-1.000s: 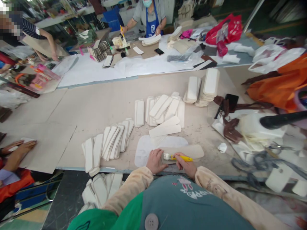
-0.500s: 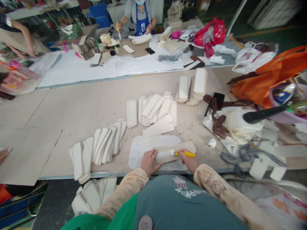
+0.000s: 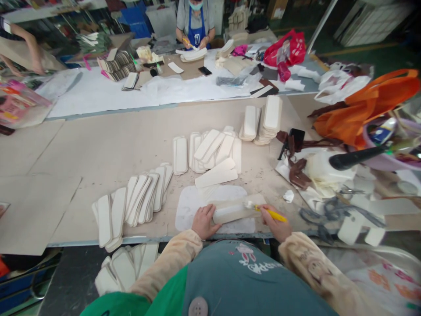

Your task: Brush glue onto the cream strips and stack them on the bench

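A long beige strip with rounded ends (image 3: 230, 213) lies on a white sheet (image 3: 187, 204) at the table's near edge. My left hand (image 3: 204, 222) rests on the strip's left end, fingers stretched out and thumb spread. In my right hand (image 3: 278, 224) is a brush with a yellow handle (image 3: 274, 214). Its whitish bristles touch the strip right of the middle, where a pale, wet-looking band runs along the surface. Just beyond the white sheet are loose pale strips (image 3: 217, 173), partly overlapping.
Fanned strips (image 3: 148, 197) lie to the left, with taller stacks (image 3: 272, 114) at the back right. A whitish container (image 3: 329, 169) with a black handle, dark straps and an orange bag (image 3: 355, 114) crowd the right. Across the table a person in a blue apron (image 3: 196, 33) works.
My right hand has moved right with the brush, drawing the bristles along the strip. My left hand stays on the strip. The person opposite has brought their hands together lower down.
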`<move>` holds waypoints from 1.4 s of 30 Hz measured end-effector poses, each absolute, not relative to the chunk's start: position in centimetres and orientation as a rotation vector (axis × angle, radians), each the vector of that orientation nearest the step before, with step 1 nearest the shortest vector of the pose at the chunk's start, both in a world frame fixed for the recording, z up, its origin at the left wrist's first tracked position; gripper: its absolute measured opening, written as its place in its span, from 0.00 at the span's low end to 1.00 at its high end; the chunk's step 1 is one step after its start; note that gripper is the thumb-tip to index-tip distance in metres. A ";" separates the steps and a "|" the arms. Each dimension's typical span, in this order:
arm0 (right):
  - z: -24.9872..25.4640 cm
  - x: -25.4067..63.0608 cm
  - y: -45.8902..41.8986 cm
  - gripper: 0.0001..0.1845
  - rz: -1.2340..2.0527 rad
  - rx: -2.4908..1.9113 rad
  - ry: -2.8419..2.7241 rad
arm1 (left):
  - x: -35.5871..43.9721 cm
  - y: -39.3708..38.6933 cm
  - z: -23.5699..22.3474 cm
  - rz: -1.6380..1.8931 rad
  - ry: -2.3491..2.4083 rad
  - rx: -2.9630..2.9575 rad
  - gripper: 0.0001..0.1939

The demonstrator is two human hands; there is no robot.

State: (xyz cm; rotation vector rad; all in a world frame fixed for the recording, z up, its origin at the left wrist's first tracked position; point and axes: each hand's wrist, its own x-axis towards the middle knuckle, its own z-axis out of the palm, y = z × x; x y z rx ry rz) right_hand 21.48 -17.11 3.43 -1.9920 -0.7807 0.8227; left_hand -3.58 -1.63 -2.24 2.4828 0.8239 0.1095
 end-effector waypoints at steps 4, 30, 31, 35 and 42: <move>3.2 16.8 -15.2 0.18 1.168 -1.795 -1.020 | -3.5 -1.6 -2.2 0.106 0.822 2.500 0.37; 3.2 24.7 -18.7 0.16 0.373 -2.175 -1.245 | -3.6 -1.7 -2.4 0.115 0.831 2.499 0.35; 3.2 24.3 -18.4 0.15 0.359 -2.183 -1.311 | -3.6 -1.7 -2.4 0.114 0.829 2.502 0.35; 2.7 21.6 -16.2 0.12 0.496 -2.352 -1.556 | -3.6 -1.6 -2.6 0.122 0.818 2.508 0.35; 3.1 16.5 -13.8 0.09 0.794 -2.017 -1.866 | -3.7 -1.6 -3.0 0.147 0.789 2.498 0.35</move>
